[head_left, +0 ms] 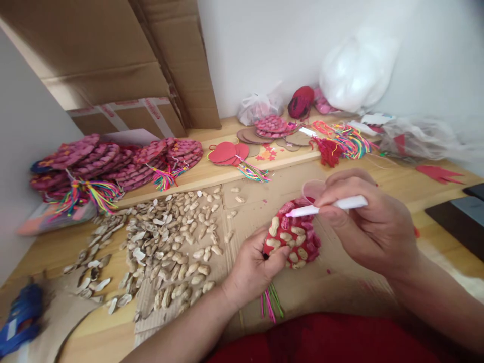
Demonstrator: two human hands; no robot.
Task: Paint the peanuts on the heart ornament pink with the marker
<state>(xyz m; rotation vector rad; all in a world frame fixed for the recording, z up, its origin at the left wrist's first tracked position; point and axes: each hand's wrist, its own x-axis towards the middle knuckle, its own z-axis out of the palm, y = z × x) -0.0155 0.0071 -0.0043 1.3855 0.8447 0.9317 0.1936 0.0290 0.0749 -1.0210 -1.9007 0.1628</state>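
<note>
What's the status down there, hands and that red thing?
Left hand grips red disc of peanut shells. Right hand holds white brush, tip on disc. Loose peanut shells lie left, clear.

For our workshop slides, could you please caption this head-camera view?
Left hand holds a red shell-covered disc while right hand paints it with a white brush.
</note>
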